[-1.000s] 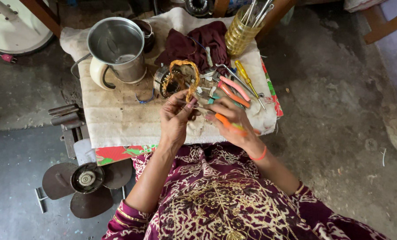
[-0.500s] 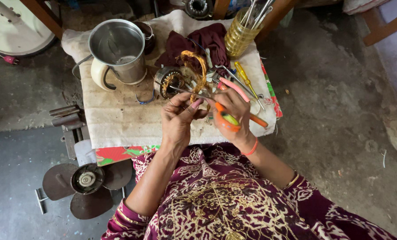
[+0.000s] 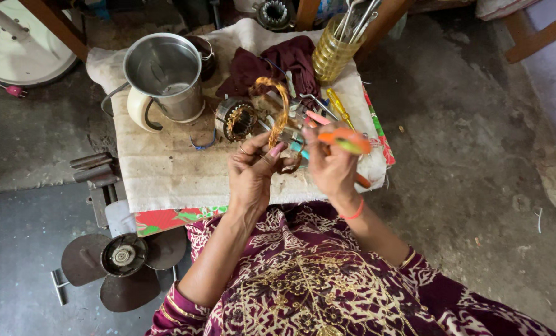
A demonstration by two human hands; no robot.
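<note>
L hand (image 3: pixel 253 168), fingers pinched on the copper wire coil (image 3: pixel 279 111) at mid-frame w/ its long axis running up-frame, sits just left of R hand (image 3: pixel 333 167), clenched on orange-handled pliers (image 3: pixel 346 142) beside it, above the bench (image 3: pixel 166 174).

Your jug (image 3: pixel 165 78) is sitting on the table (image 3: pixel 166 174), left of the motor core (image 3: pixel 236 118). The jar (image 3: pixel 331 55) is standing behind it, rightward.

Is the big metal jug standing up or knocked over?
Standing up. The metal jug sits upright on the cloth-covered table, its open mouth facing up.
</note>
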